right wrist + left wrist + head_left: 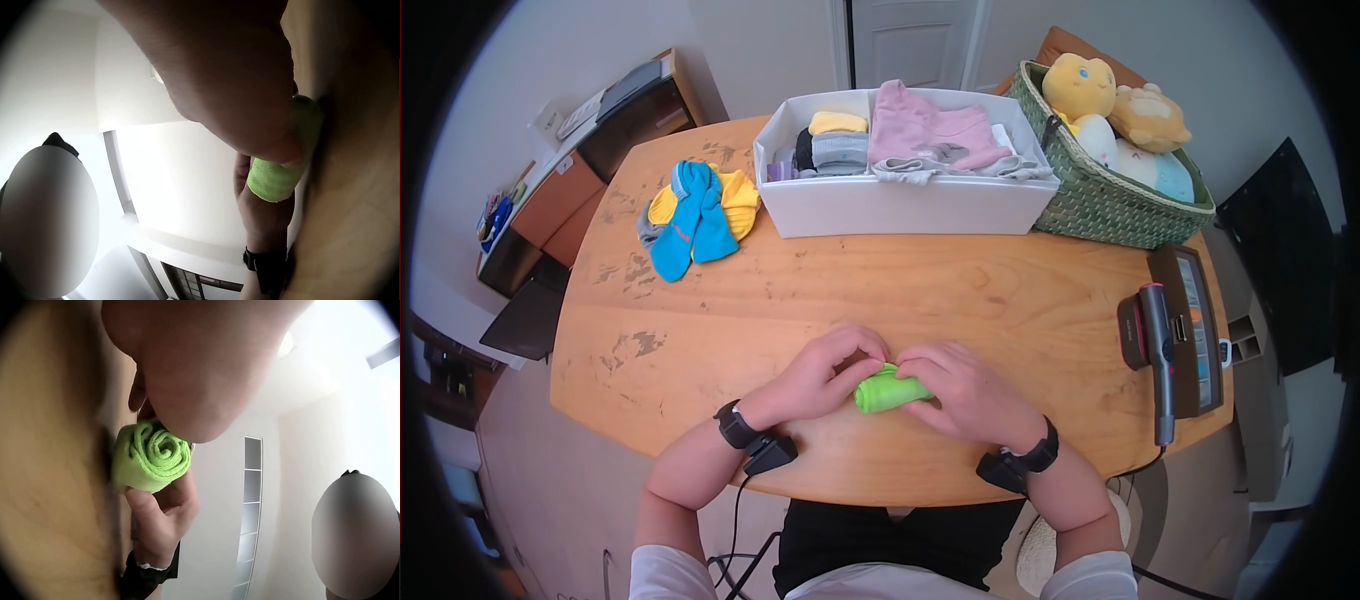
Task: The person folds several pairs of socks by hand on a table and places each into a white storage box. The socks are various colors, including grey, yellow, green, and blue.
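While we look down through the head view, we see the green cloth roll (887, 391) at the lower centre of the frame, lying on the wooden table (820, 290) near its front edge; our left hand (828, 372) is at its left part, thumb and bent fingers pinching the cloth; our right hand (972, 393) is at its right part, fingers clamped over the top and thumb at the lower side. At upper left lies a pile of blue socks (691, 228) and yellow socks (741, 200); at upper centre stands a white box (910, 208) with folded clothes inside, just beside a green basket (1090, 198) of plush toys; at right a dark handheld device (1161, 370) lies by a brown case (1189, 330).

In the left wrist view, the roll sits left of centre, its spiral end facing us; our left hand looms above it, while our right hand grips from below, thumb against the cloth.

In the right wrist view, the roll is right of centre, between both hands; our right hand covers much of it, and its separate fingers seem too dark to tell.
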